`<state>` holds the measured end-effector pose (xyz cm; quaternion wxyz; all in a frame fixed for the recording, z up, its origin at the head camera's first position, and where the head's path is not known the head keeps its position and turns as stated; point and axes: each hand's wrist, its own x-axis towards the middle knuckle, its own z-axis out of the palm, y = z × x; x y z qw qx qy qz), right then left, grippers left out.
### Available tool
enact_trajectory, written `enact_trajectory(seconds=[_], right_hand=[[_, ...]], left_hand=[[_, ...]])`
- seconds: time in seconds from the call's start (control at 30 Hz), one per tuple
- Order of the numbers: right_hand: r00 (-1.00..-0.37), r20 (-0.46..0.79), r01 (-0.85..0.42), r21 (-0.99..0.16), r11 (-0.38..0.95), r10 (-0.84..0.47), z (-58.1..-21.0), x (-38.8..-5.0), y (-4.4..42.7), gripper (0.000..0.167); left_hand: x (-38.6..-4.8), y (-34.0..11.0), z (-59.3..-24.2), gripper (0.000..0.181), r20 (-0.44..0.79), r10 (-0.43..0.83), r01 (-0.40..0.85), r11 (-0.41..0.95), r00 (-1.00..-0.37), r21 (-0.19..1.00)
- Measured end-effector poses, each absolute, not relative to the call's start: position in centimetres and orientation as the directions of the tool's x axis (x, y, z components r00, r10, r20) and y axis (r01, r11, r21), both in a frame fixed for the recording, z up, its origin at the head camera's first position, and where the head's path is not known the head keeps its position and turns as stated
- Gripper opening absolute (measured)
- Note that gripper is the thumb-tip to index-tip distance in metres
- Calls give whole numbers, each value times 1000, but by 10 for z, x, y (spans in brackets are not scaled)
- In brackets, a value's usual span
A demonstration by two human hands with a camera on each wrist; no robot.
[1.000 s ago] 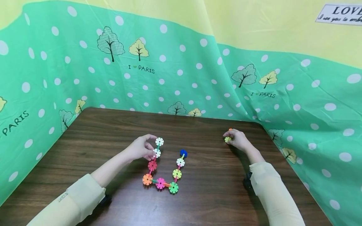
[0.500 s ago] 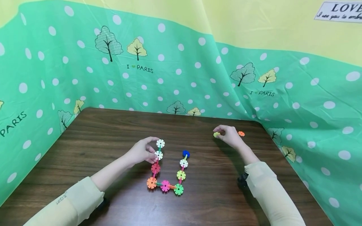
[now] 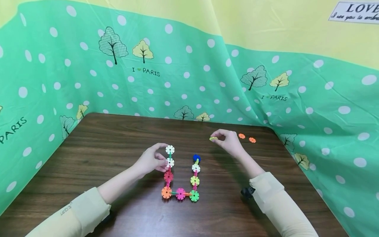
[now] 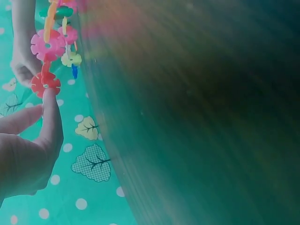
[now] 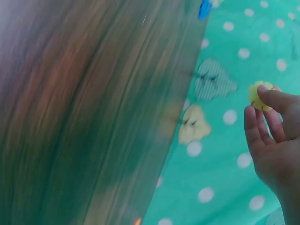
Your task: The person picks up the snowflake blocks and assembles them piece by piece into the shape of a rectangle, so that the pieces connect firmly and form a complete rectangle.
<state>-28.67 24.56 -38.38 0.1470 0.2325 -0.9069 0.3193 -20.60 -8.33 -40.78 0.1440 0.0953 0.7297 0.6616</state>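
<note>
Notched plastic snowflake discs are linked into a U-shaped chain (image 3: 180,194) in several colours, with a blue disc (image 3: 196,158) at the end of its right arm. My left hand (image 3: 151,160) pinches the chain's left arm by a white disc (image 3: 170,162); a second white disc (image 3: 170,149) tops that arm, by the index finger. In the left wrist view a fingertip overlaps a red disc (image 4: 46,80). Beyond the chain, at the right, my right hand (image 3: 228,142) pinches a loose yellow-green disc (image 3: 213,138) between thumb and fingers, seen flat-on (image 5: 259,96) in the right wrist view.
Two loose orange discs, a nearer one (image 3: 252,140) and a farther one (image 3: 241,135), lie behind the right hand on the dark wooden table (image 3: 118,131). A green polka-dot curtain (image 3: 174,82) hangs along the table's back and sides.
My right hand has carried the yellow-green disc leftward, and both orange discs now show. With my left hand on it, the chain has shifted right and its U stands straighter.
</note>
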Motion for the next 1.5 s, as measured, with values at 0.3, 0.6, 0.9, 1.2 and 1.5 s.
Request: enact_trajectory(seconds=[0.3,0.6,0.9,1.2,1.5], right_hand=[[-836,476,-526,-553,646,-274,-377,-268,210,10],[-833,456,-547,-596,588,-313,-381,-256,186,12],[-792,480,-608,-566,557,-377,-385,-253,170,14],[-759,527,-641,-502,581,-382,-389,-257,160,13],[-701,582,-698,-443,562,-412,-390,-258,155,10]], left_hand=[[-207,-73,-401,63,-80,308,-51,99,-948,994],[-209,-63,-398,62,-65,297,-48,63,-953,997],[-213,-56,-396,61,-42,291,-37,24,-956,999],[-214,-49,-393,61,-29,293,-30,0,-956,1000],[-217,-47,-394,61,-18,290,-8,34,-957,999]])
